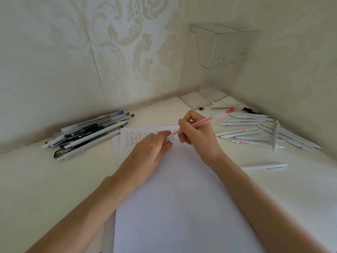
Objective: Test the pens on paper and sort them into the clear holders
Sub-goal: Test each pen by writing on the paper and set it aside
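A white sheet of paper [178, 198] lies in front of me, with rows of small written marks near its far edge. My right hand [197, 136] grips a translucent red pen [206, 121], its tip down on the paper by the marks. My left hand [151, 148] rests flat on the sheet, fingers by a small white object that may be a cap; I cannot tell if it grips it. Clear holders [218, 52] stand empty in the far corner.
A pile of black, clear and white pens [87, 134] lies to the left of the paper. Several white pens [264, 132] are spread to the right, one alone [264, 166] nearer me. Patterned walls close in behind and at the right.
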`<state>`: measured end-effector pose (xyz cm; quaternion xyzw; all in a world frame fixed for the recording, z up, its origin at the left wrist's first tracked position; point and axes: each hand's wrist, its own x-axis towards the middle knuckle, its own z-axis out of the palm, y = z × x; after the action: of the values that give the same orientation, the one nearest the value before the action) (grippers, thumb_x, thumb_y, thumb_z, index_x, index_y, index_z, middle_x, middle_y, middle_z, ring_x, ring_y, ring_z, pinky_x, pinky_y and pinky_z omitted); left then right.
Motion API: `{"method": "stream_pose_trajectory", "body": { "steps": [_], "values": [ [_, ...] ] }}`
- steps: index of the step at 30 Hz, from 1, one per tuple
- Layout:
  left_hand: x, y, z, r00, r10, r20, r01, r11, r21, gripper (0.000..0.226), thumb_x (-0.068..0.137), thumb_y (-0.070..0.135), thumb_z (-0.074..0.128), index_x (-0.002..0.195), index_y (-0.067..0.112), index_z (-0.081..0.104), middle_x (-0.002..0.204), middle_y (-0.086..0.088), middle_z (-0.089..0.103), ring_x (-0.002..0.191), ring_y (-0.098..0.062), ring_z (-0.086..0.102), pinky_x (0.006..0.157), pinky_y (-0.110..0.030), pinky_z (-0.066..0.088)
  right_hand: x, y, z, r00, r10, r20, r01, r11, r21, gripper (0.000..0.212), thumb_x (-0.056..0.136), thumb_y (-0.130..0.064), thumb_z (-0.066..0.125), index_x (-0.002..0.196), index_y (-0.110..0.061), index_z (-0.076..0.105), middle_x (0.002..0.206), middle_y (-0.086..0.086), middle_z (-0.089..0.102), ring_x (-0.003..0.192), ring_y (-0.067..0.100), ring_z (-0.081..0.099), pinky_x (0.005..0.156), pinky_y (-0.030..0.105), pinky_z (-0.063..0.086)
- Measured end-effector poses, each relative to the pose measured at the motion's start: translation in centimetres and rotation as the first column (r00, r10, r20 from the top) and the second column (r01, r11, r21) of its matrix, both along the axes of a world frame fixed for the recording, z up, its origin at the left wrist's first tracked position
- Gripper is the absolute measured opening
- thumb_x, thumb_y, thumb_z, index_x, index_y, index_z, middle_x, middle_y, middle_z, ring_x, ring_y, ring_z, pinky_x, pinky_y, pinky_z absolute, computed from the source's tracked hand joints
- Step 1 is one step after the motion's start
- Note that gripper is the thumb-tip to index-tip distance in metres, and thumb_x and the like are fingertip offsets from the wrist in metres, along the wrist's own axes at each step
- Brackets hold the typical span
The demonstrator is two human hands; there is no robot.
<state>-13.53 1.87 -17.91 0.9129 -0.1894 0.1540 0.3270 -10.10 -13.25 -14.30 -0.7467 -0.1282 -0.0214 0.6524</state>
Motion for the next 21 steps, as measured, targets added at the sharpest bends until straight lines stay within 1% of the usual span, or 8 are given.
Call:
{"method": "stream_pose_trajectory", "body": {
  "steps": [2, 5, 7, 9, 12, 15, 16, 21],
  "values": [
    [-0.1, -0.1, 0.2, 0.999, -0.025, 0.022, 0.025, 1.0, 0.009, 0.038, 0.096, 0.032, 0.046, 0.126, 0.009, 0.052, 0.091, -0.009, 0.062, 0.087, -0.025, 0.059, 0.072, -0.028, 0.041, -0.1, 0.1, -0.1, 1.0, 0.017, -0.018, -0.017, 1.0, -0.007, 0.027, 0.089, -0.001, 0.051, 0.065, -0.008, 0.042, 0.048, 0.005, 0.051, 0.043, 0.006, 0.041, 0.045, 0.016, 0.031],
    [-0.1, 0.2, 0.4, 0.998, -0.04, 0.047, 0.039, 0.999, 0.025, 0.052, 0.092, 0.047, 0.035, 0.12, 0.01, 0.058, 0.08, -0.007, 0.061, 0.074, -0.026, 0.059, 0.064, -0.032, 0.045, -0.2, 0.0, 0.1, 0.998, 0.05, -0.046, -0.048, 0.998, 0.043, 0.029, 0.091, -0.003, 0.054, 0.064, -0.008, 0.043, 0.045, 0.003, 0.051, 0.043, 0.012, 0.037, 0.044, 0.02, 0.028],
    [-0.1, 0.5, 0.6, 0.998, -0.028, 0.052, 0.027, 1.0, 0.013, 0.056, 0.09, 0.051, 0.028, 0.11, 0.011, 0.062, 0.08, -0.006, 0.063, 0.074, -0.026, 0.059, 0.064, -0.038, 0.048, -0.2, -0.1, 0.3, 0.996, 0.067, -0.057, -0.063, 0.995, 0.075, 0.032, 0.091, -0.006, 0.056, 0.062, -0.008, 0.043, 0.043, 0.002, 0.05, 0.042, 0.014, 0.034, 0.043, 0.021, 0.026],
    [-0.2, 0.6, 0.7, 0.997, -0.034, 0.071, 0.032, 0.999, 0.018, 0.054, 0.09, 0.051, 0.027, 0.095, 0.01, 0.062, 0.077, -0.004, 0.062, 0.072, -0.024, 0.057, 0.063, -0.043, 0.047, -0.2, -0.2, 0.4, 0.995, 0.077, -0.059, -0.072, 0.993, 0.089, 0.035, 0.091, -0.006, 0.057, 0.06, -0.009, 0.041, 0.041, 0.001, 0.047, 0.041, 0.013, 0.032, 0.043, 0.019, 0.026],
    [-0.4, 0.4, 1.0, 0.994, -0.032, 0.103, 0.029, 0.999, 0.031, 0.049, 0.09, 0.047, 0.032, 0.089, 0.007, 0.061, 0.073, -0.002, 0.058, 0.071, -0.019, 0.052, 0.06, -0.04, 0.047, -0.3, -0.4, 0.7, 0.997, 0.069, -0.031, -0.066, 0.994, 0.092, 0.036, 0.091, -0.003, 0.056, 0.059, -0.009, 0.04, 0.04, 0.0, 0.045, 0.04, 0.013, 0.031, 0.042, 0.018, 0.026],
    [-0.4, 0.2, 1.1, 0.99, -0.017, 0.142, 0.012, 0.999, 0.033, 0.045, 0.09, 0.044, 0.035, 0.09, 0.007, 0.062, 0.071, 0.009, 0.049, 0.069, -0.011, 0.042, 0.058, -0.026, 0.039, -0.4, -0.4, 0.9, 0.998, 0.054, -0.022, -0.051, 0.993, 0.104, 0.035, 0.091, -0.001, 0.054, 0.06, -0.009, 0.04, 0.04, 0.0, 0.046, 0.04, 0.012, 0.031, 0.042, 0.018, 0.026],
    [-0.4, 0.2, 1.1, 0.988, -0.021, 0.151, 0.017, 0.999, 0.03, 0.043, 0.09, 0.042, 0.036, 0.09, 0.007, 0.062, 0.071, 0.009, 0.047, 0.069, -0.011, 0.041, 0.058, -0.025, 0.036, -0.5, -0.3, 0.8, 0.997, 0.067, -0.03, -0.063, 0.993, 0.098, 0.035, 0.091, -0.001, 0.054, 0.059, -0.009, 0.04, 0.04, 0.0, 0.046, 0.041, 0.013, 0.031, 0.042, 0.018, 0.026],
    [-0.6, 0.1, 0.8, 0.987, -0.077, 0.14, 0.073, 0.997, 0.036, 0.042, 0.093, 0.037, 0.034, 0.089, 0.004, 0.06, 0.072, -0.002, 0.054, 0.07, -0.016, 0.046, 0.062, -0.034, 0.037, -0.9, 0.6, -0.1, 0.994, 0.096, -0.056, -0.093, 0.994, 0.053, 0.041, 0.088, -0.008, 0.057, 0.054, -0.016, 0.038, 0.041, -0.003, 0.042, 0.046, 0.016, 0.034, 0.046, 0.02, 0.028]
  ]
}}
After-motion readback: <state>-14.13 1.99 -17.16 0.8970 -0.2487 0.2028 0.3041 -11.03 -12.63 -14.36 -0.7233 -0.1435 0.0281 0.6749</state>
